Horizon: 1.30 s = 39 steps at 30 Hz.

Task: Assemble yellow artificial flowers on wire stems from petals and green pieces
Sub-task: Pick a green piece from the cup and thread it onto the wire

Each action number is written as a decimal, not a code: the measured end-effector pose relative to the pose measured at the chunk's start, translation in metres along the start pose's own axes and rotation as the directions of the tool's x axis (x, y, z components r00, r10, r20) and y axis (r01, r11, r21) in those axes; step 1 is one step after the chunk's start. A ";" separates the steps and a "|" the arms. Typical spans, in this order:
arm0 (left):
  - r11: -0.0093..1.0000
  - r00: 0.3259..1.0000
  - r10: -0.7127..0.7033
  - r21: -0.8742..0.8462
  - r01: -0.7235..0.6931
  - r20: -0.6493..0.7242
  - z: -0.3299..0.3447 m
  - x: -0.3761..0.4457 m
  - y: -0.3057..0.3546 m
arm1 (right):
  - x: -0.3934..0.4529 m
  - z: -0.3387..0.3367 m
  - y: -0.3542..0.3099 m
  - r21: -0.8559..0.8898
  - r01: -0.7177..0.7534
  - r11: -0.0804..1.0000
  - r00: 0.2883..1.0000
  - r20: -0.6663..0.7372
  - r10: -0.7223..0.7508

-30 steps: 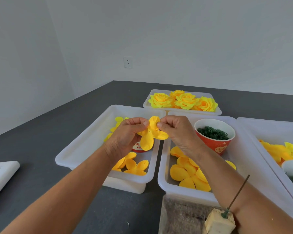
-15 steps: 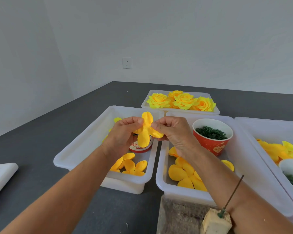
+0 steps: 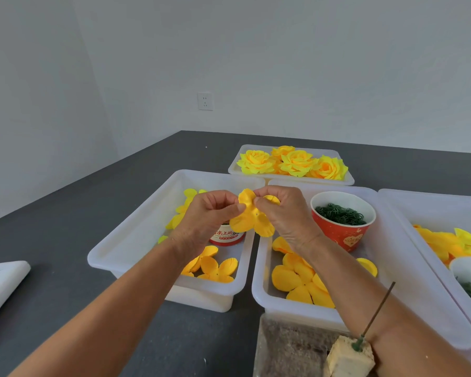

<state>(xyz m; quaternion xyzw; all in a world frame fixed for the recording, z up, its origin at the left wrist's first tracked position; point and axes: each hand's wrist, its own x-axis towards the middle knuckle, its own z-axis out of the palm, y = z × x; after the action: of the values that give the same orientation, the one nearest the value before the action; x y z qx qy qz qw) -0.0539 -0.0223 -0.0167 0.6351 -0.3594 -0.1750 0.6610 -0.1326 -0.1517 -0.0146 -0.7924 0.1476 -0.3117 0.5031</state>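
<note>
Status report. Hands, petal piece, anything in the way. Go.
Left hand and right hand both pinch the yellow petal piece, held above the white bins. Wire stem stands bare in the foam block. Nothing blocking.

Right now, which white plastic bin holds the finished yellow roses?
The far white bin at the back of the dark table. Only it holds finished yellow roses; the nearer bins hold flat loose petals.

White walls (image 3: 283, 63), wall socket (image 3: 205, 101), dark grey table (image 3: 65, 213).
</note>
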 end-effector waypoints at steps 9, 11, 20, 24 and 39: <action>0.999 0.996 0.043 0.031 -0.041 -0.075 0.000 0.001 -0.001 | 0.002 -0.007 0.005 0.068 0.063 0.996 0.998 0.024 -0.065; 0.997 0.994 0.065 0.050 -0.061 -0.083 -0.001 0.001 -0.001 | 0.001 -0.007 0.004 0.076 0.080 0.994 0.996 0.023 -0.082; 0.991 0.987 0.121 0.062 -0.115 -0.110 -0.001 0.001 -0.001 | -0.003 -0.008 -0.001 0.041 0.205 0.978 0.973 0.103 -0.208; 0.973 0.979 0.178 0.165 -0.161 -0.097 0.001 0.003 -0.002 | -0.002 -0.008 -0.001 0.006 0.241 0.970 0.964 0.113 -0.240; 0.935 0.941 0.239 0.320 -0.155 -0.241 -0.001 0.007 -0.009 | -0.005 0.001 0.002 -0.050 0.298 0.953 0.950 -0.081 -0.301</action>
<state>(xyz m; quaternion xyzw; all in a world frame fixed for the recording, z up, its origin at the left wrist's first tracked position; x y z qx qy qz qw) -0.0465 -0.0281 -0.0240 0.7055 -0.3481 0.0388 0.6161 -0.1354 -0.1493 -0.0184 -0.8003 0.0531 -0.4162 0.4283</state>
